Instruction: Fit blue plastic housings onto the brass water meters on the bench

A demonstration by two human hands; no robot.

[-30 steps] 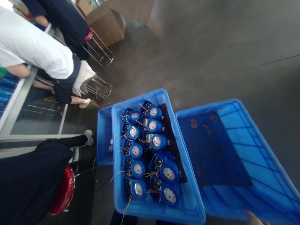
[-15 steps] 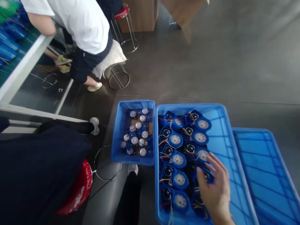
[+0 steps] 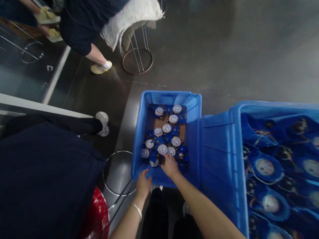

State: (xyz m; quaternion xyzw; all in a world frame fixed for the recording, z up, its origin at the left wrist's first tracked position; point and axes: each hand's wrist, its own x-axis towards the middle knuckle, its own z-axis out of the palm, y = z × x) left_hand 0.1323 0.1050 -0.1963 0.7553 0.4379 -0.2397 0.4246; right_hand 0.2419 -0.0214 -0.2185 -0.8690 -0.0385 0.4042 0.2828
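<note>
Meter parts (image 3: 166, 128) lie in the small crate (image 3: 168, 96). Right of it stands the large crate (image 3: 239, 139), holding meters (image 3: 264, 167).

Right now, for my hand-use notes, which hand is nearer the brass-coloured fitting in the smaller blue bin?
Right: the right hand reaches into the bin, near the fitting; the left hand is farther, at the near rim.

Round white dials (image 3: 166, 128), blue parts (image 3: 174, 129) among them — scattered, mostly face up, in a blue bin (image 3: 193, 136)
</note>
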